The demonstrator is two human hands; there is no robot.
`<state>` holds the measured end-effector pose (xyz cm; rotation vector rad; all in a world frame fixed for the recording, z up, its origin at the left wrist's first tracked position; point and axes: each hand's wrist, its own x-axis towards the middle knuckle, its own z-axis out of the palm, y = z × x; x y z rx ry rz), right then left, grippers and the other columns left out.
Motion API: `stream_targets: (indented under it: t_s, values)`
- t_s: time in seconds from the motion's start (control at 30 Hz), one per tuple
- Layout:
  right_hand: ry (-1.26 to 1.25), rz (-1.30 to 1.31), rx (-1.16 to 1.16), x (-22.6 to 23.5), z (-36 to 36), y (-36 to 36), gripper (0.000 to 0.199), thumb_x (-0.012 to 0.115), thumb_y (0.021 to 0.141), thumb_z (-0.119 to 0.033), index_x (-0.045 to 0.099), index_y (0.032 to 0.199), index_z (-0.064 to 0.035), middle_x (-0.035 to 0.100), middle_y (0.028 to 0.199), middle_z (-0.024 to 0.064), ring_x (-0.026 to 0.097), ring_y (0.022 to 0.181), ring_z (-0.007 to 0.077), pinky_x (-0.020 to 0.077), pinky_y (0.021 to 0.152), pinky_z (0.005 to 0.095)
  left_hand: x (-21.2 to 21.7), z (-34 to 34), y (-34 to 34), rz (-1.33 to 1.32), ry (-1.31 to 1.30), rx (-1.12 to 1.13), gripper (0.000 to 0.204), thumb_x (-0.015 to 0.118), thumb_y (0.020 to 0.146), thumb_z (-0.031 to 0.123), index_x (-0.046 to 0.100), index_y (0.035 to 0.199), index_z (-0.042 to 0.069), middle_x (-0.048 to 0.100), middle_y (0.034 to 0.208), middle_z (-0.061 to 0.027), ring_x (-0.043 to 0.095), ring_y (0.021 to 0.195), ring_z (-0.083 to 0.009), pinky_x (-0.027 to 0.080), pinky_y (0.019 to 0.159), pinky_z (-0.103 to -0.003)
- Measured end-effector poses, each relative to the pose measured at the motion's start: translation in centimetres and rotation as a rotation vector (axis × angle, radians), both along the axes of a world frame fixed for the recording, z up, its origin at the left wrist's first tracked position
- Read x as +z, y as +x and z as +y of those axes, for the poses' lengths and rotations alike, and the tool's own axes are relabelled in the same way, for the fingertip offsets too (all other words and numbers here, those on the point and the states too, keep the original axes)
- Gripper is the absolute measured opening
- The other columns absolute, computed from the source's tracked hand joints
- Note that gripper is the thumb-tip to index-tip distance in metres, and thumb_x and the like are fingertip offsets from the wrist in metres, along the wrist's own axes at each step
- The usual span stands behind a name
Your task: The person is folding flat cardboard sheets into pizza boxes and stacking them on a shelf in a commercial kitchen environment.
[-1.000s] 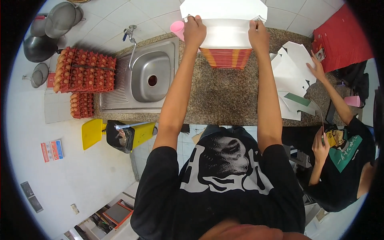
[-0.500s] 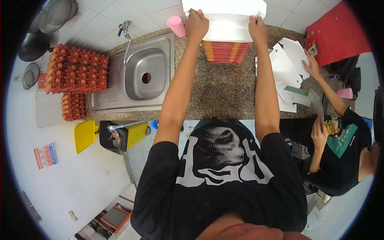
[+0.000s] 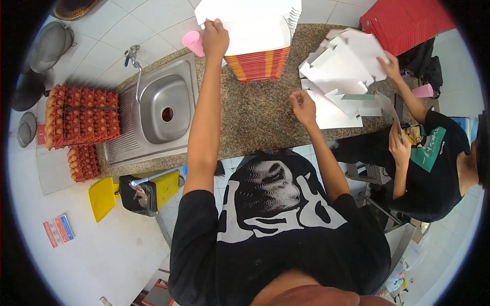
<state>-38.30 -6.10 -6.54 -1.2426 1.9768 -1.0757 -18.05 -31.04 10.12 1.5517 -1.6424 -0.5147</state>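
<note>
A tall stack of nested paper food boxes point(image 3: 253, 66), red and yellow outside and white inside, stands at the back of the counter. My left hand point(image 3: 216, 38) is closed on the left edge of the top white box, next to the raised flaps. Away from the stack, my right hand point(image 3: 304, 108) hovers over the granite with its fingers loosely bent and apart. Nothing shows in it. Just right of that hand lie loose flat white box blanks point(image 3: 334, 76), overlapping one another.
At right a co-worker's hand point(image 3: 390, 66) touches the blanks; their other hand point(image 3: 399, 145) holds a card. A red stack point(image 3: 403, 23) stands behind. Left are a pink cup point(image 3: 193, 43), steel sink point(image 3: 191, 97) and egg trays point(image 3: 84, 115).
My right hand has let go of the box stack and come down toward me, beside the blanks. My left hand stays on the stack. The co-worker's blanks have shifted, and the view has turned.
</note>
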Motion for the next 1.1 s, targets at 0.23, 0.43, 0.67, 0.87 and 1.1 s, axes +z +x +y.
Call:
stream_targets:
  t_s: [0.23,0.43,0.67,0.87,1.1]
  values:
    - [-0.079,0.440,-0.045,-3.3,0.3,-4.9,0.052,0.068,0.084,-0.037,0.056,0.123,-0.0054,0.052,0.132,0.0220,0.047,0.125,0.0388,0.0396,0.103,0.0441,-1.3,-0.8,0.3,0.038,-0.029,-0.018,0.044,0.042,0.098,0.038,0.054,0.108,-0.003,0.066,0.098,-0.0257,0.062,0.096,-0.0419,0.045,0.084,-0.048]
    - [0.439,0.523,0.035,-4.1,0.2,-7.7,0.090,0.073,0.071,-0.061,0.042,0.139,-0.0104,0.027,0.151,0.0254,0.035,0.132,0.0472,0.0402,0.097,0.0576,-3.1,1.5,2.4,0.699,0.099,-0.106,0.041,0.050,0.098,0.039,0.054,0.113,0.001,0.058,0.104,-0.0078,0.056,0.093,-0.0178,0.045,0.079,-0.032]
    - [-0.003,0.808,-0.145,3.3,-4.4,-10.0,0.040,0.075,0.077,-0.030,0.059,0.111,-0.0142,0.058,0.124,0.0073,0.052,0.119,0.0247,0.0505,0.085,0.0393,-11.5,16.2,3.7,0.845,0.258,-0.032,0.023,0.054,0.099,0.030,0.052,0.092,0.009,0.054,0.076,-0.0012,0.048,0.064,-0.0091,0.038,0.055,-0.025]
    - [-0.035,0.629,-0.359,1.6,-6.8,-17.0,0.028,0.072,0.080,-0.018,0.070,0.108,-0.0157,0.071,0.092,0.0111,0.068,0.085,0.0285,0.0539,0.077,0.0376,-15.2,24.8,3.6,0.763,0.471,-0.386,0.014,0.055,0.100,0.021,0.054,0.096,0.008,0.056,0.079,-0.0002,0.052,0.069,-0.0086,0.042,0.061,-0.022]
    - [-0.398,0.534,-0.254,1.5,9.2,-11.0,0.012,0.067,0.083,-0.007,0.072,0.094,-0.0061,0.071,0.097,0.0131,0.066,0.096,0.0312,0.0498,0.086,0.0411,-13.9,28.2,5.7,0.613,0.707,-0.332,0.026,0.056,0.099,0.030,0.057,0.111,0.007,0.062,0.096,-0.0050,0.060,0.084,-0.0134,0.048,0.074,-0.027]
